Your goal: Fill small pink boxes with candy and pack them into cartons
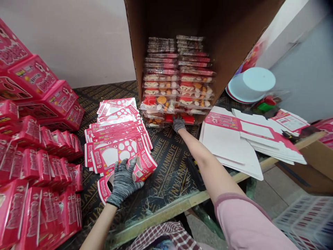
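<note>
My left hand (pixel 125 183), in a grey striped knit glove, grips a curved pink printed card (pixel 147 163) with cut-out windows. Beneath and beyond it lies a spread stack of similar pink-and-white cards (pixel 117 130). Farther off, my gloved right hand (pixel 178 124) reaches to the foot of an upright open cardboard box (pixel 226 52). Its fingers are on a red packet (pixel 187 119) at the bottom front and are slightly blurred. Inside the box, clear-wrapped packets with red, orange and cream pieces (pixel 161 92) rise in two columns.
Pink packed boxes (pixel 39 83) and rows of pink cartons (pixel 39 166) fill the left side. Flat white-and-pink carton blanks (pixel 229 142) lie right of my arm, overhanging the wooden table edge (pixel 166 210). Behind them stand a pale blue tub (pixel 258 81) and plates. A plastic crate (pixel 307 218) sits lower right.
</note>
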Demonstrator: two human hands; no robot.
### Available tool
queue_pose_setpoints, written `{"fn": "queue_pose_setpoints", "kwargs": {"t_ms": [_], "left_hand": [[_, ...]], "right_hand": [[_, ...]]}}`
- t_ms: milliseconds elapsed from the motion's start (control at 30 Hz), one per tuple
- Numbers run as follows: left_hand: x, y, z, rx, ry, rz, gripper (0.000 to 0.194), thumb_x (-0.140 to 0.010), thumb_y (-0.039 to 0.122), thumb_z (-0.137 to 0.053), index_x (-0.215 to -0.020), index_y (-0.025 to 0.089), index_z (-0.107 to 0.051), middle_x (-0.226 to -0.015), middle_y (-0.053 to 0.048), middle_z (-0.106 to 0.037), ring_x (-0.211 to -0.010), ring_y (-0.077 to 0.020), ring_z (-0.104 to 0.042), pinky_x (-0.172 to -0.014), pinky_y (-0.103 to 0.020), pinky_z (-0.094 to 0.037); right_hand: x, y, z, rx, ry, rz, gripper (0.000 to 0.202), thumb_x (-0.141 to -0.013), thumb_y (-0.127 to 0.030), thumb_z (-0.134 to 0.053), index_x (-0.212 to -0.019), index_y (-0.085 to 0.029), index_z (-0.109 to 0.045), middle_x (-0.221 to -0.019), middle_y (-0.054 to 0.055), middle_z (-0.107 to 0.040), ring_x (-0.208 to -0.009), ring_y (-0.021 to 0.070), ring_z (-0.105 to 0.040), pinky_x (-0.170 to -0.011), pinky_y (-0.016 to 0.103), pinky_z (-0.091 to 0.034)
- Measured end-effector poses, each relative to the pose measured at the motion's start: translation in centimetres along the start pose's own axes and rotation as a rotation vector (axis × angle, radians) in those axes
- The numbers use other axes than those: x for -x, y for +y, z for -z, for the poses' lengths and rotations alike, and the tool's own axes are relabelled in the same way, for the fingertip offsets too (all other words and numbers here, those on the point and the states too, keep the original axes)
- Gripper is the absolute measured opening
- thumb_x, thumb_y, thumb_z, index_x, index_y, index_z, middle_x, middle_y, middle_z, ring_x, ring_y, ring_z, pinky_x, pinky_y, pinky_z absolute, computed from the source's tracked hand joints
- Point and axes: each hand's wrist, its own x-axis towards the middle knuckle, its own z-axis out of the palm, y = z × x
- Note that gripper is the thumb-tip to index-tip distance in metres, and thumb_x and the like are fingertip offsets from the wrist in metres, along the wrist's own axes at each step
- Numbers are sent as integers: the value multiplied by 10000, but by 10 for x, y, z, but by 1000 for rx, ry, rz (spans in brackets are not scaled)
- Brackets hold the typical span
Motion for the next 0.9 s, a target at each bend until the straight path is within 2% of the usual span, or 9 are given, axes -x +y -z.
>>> {"fn": "queue_pose_setpoints", "kwargs": {"t_ms": [100, 167, 300, 433, 500, 600, 733, 833, 900], "left_hand": [[2, -1, 4, 15, -5, 28, 1067, -613, 607, -858, -1528, 171, -523, -1450, -259, -562, -1365, -418, -512, -1201, -608, -297], [2, -2, 7, 30, -11, 51, 1059, -613, 603, -854, -1527, 181, -524, -1453, -251, -562, -1355, -420, -519, -1179, -598, -331], [5, -9, 13, 49, 0, 73, 1073, -616, 602, -846, -1529, 151, -509, -1467, -268, -539, -1361, -424, -511, -1162, -568, -358], [12, -14, 15, 61, 17, 71, 1102, -630, 633, -830, -1538, 113, -484, -1499, -292, -498, -1360, -434, -506, -1146, -543, -378], [17, -12, 15, 65, 31, 56, 1098, -645, 644, -817, -1538, 102, -479, -1494, -293, -503, -1352, -429, -515, -1147, -539, -377], [26, -4, 15, 67, 35, 30, 1101, -634, 654, -823, -1533, 116, -484, -1485, -278, -521, -1349, -422, -520, -1155, -540, -373], [38, 7, 21, 57, -2, 27, 1105, -610, 612, -852, -1536, 132, -485, -1503, -273, -510, -1365, -438, -507, -1175, -563, -348], [42, 10, 29, 48, -8, 16, 1120, -602, 578, -862, -1553, 138, -467, -1535, -270, -480, -1389, -444, -484, -1193, -571, -324], [42, 10, 35, 34, -13, -7, 1133, -595, 557, -869, -1563, 135, -457, -1558, -278, -450, -1418, -457, -449, -1214, -591, -283]], "right_hand": [[-2, -3, 7, 44, -26, 96, 415, -932, -42, -488, -1319, 13, -627, -1293, 353, -648, -1228, 335, -623, -1032, 472, -439], [10, -3, 16, 53, -28, 163, 371, -921, -47, -507, -1254, 3, -663, -1182, 319, -710, -1110, 316, -672, -969, 434, -477], [57, 16, 50, 39, 49, 246, 463, -883, -160, -629, -1337, -67, -641, -1287, 245, -699, -1145, 332, -662, -1011, 419, -483], [115, 47, 95, -354, 241, 262, 428, -872, -280, -623, -1261, -115, -691, -1138, 140, -748, -980, 273, -678, -923, 388, -526], [147, 54, 106, -616, 291, 272, 399, -840, -340, -650, -1172, -131, -728, -1003, 94, -749, -874, 241, -663, -856, 380, -540], [202, 44, 90, -815, 255, 275, 488, -800, -413, -694, -1221, -165, -716, -1002, 69, -737, -906, 241, -661, -897, 399, -546], [265, 23, 31, -1033, 33, 209, 732, -697, -438, -778, -1372, -199, -625, -1260, 102, -704, -1111, 286, -666, -1021, 439, -539], [290, 20, 1, -1099, -171, 148, 645, -656, -443, -789, -1238, -187, -684, -1194, 119, -733, -1084, 316, -684, -995, 477, -562], [301, 22, -1, -1113, -127, 116, 593, -675, -447, -783, -1203, -192, -692, -1186, 118, -735, -1113, 321, -678, -1030, 491, -547]]}}
